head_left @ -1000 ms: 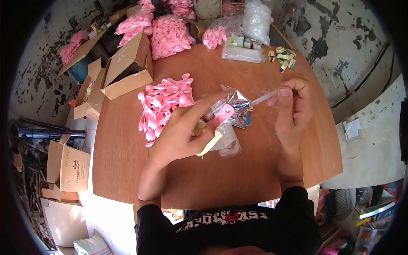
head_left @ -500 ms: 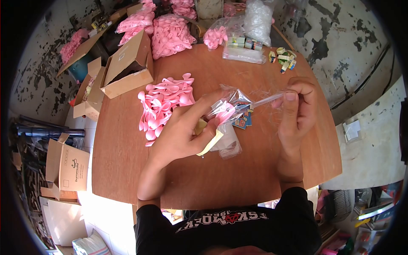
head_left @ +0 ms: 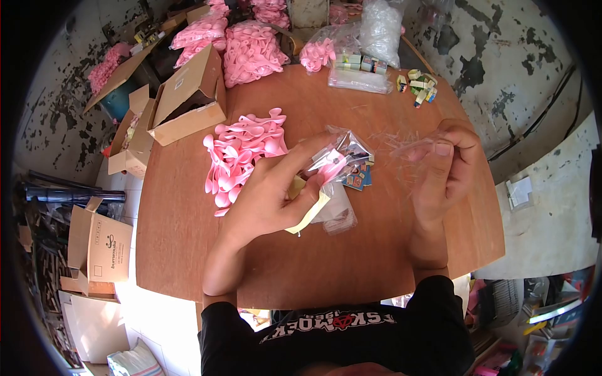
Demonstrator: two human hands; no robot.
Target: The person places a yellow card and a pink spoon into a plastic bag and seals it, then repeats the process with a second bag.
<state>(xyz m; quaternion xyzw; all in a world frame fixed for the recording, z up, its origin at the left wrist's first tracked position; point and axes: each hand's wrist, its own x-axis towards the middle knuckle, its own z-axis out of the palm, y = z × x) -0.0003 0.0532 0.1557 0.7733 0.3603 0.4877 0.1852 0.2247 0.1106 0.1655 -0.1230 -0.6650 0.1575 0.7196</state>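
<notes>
My left hand (head_left: 276, 188) is closed on a clear plastic bag (head_left: 351, 143) with a pink spoon (head_left: 332, 166) inside. Something pale yellow (head_left: 308, 216) shows beneath that hand. Between thumb and fingers, my right hand (head_left: 448, 163) pinches a thin transparent strip (head_left: 419, 145), apart from the bag. Pink spoons (head_left: 241, 153) lie in a pile just left of my left hand. Under the held bag are small blue printed cards (head_left: 357, 178) and flat clear bags (head_left: 340, 216) on the brown table (head_left: 376, 263).
Clear strips (head_left: 395, 141) lie near my right hand. Small boxes or rolls (head_left: 421, 88) are at the back right, beside a stack of clear bags (head_left: 360, 80). Large bags of pink spoons (head_left: 254, 53) stand at the back, and an open cardboard box (head_left: 191, 94) at the left.
The clear strip has come away from the bag, and my right hand has moved slightly right with it. My left hand has stayed nearly still, holding the bag.
</notes>
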